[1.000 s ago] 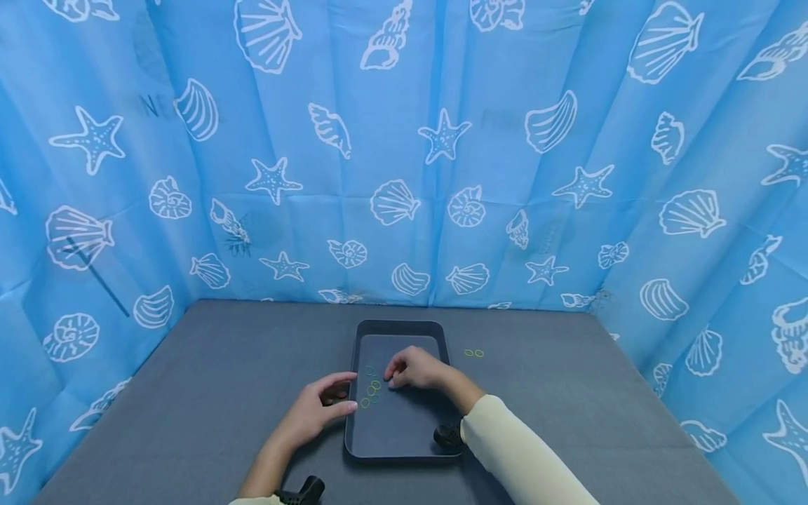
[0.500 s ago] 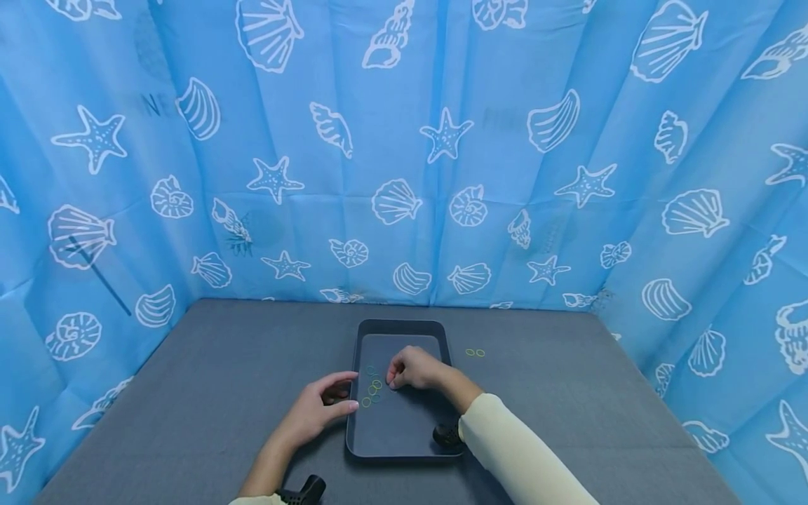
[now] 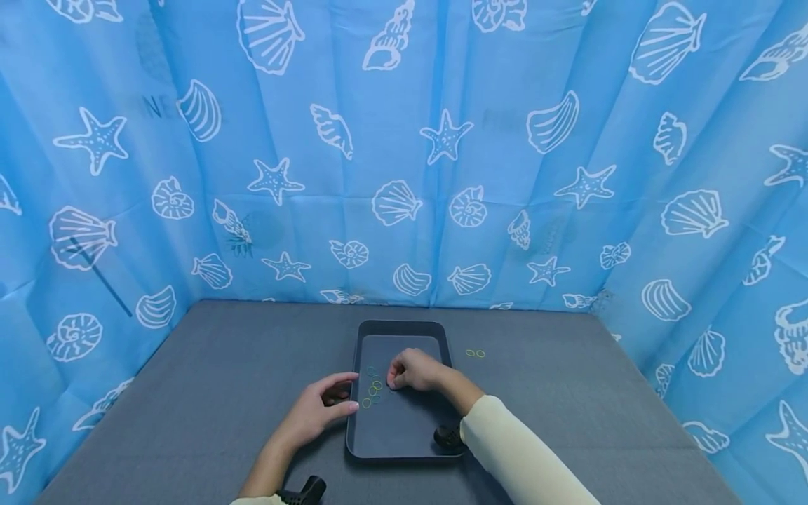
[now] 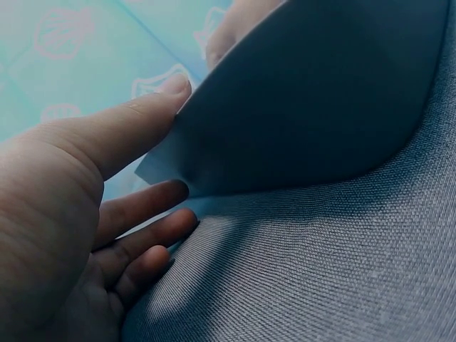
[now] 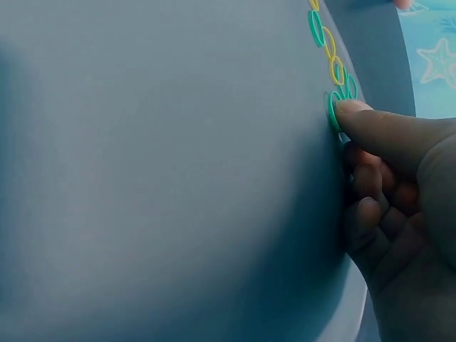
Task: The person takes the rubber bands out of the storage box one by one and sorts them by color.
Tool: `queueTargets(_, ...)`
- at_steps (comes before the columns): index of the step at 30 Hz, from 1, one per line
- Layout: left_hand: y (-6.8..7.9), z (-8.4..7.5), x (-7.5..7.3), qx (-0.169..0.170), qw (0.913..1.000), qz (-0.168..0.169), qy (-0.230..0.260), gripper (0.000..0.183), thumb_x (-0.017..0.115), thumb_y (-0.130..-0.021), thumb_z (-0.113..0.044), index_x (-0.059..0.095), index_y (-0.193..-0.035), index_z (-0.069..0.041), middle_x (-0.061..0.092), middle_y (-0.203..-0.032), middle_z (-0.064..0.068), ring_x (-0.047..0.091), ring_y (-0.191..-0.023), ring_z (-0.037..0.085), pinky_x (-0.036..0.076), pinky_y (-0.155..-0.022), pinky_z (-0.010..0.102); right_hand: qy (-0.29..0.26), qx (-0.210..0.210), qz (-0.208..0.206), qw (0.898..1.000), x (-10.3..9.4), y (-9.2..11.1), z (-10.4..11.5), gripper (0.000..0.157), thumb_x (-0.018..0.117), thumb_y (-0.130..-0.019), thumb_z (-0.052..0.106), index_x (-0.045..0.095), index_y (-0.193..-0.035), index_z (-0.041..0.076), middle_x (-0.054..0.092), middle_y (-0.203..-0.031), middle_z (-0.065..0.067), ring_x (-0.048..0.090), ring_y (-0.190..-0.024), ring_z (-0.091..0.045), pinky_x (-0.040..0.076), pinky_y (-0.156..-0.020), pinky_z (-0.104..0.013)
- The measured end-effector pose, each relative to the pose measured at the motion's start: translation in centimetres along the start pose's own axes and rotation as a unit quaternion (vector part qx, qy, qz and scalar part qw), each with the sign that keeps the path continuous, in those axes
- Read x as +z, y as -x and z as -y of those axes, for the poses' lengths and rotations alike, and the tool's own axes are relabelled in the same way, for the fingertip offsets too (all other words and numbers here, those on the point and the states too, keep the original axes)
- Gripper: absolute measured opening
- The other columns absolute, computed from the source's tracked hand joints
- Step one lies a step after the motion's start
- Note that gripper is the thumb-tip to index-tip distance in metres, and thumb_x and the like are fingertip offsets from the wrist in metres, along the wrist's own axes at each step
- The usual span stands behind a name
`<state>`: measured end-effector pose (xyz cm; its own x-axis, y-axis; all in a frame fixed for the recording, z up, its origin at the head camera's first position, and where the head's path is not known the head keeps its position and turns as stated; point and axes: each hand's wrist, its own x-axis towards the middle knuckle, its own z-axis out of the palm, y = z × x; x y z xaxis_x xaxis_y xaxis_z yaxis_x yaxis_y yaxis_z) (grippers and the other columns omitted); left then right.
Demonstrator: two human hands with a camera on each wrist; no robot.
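Over the dark grey tray [image 3: 404, 435], my right hand [image 3: 413, 370] reaches down with curled fingers. Its thumb and index finger pinch a thin green rubber band [image 5: 332, 111] close to the tray floor. Left of those fingertips lie several more green and yellow rubber bands, among them a yellow rubber band [image 3: 367, 403] nearest me and another yellow rubber band [image 5: 328, 43]. My left hand [image 3: 315, 410] stays at the tray's left wall, fingers loosely bent. In the left wrist view its thumb [image 4: 142, 121] touches the rim while the other fingertips hang below, beside the wall.
Two yellow rubber bands [image 3: 470, 353] lie on the grey cloth-covered table [image 3: 543, 393], right of the tray. A blue curtain [image 3: 404, 140] with white shell and starfish prints encloses the back and sides. Black wrist devices [image 3: 448, 436] sit near both cuffs.
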<state>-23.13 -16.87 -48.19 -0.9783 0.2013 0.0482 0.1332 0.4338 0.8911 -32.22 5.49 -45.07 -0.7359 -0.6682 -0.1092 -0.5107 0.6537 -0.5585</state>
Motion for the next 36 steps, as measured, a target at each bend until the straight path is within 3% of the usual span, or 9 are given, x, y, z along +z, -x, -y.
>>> queueTargets(12, 0.1, 0.0, 0.1, 0.001, 1.0, -0.003, -0.005, 0.049, 0.065, -0.074, -0.036, 0.05, -0.119, -0.026, 0.052, -0.115, -0.001, 0.051, -0.096, 0.015, 0.04, -0.079, 0.039, -0.047, -0.017, -0.025, 0.998, -0.8, 0.4, 0.0, 0.005, 0.063, -0.078, 0.015, 0.063, -0.073, 0.014, 0.057, -0.066, 0.007, 0.049, -0.059, -0.007, 0.041, -0.054, -0.023)
queueTargets(23, 0.0, 0.1, 0.1, -0.001, 0.9999, -0.009, -0.011, 0.05, 0.066, -0.073, -0.038, 0.05, -0.119, -0.027, 0.052, -0.115, -0.002, 0.051, -0.096, 0.015, 0.04, -0.079, 0.038, -0.032, -0.042, -0.058, 0.997, -3.1, 1.3, 0.1, 0.004, 0.062, -0.079, 0.017, 0.061, -0.075, 0.016, 0.056, -0.071, 0.009, 0.05, -0.063, -0.008, 0.043, -0.057, -0.024)
queueTargets(36, 0.1, -0.1, 0.1, 0.002, 0.9999, -0.009, -0.009, 0.049, 0.066, -0.073, -0.037, 0.05, -0.119, -0.028, 0.052, -0.113, -0.002, 0.051, -0.095, 0.014, 0.04, -0.078, 0.037, -0.044, -0.02, -0.138, 0.989, -5.9, 3.2, -1.3, 0.008, 0.061, -0.081, 0.019, 0.062, -0.08, 0.011, 0.055, -0.074, 0.005, 0.049, -0.063, -0.011, 0.043, -0.055, -0.028)
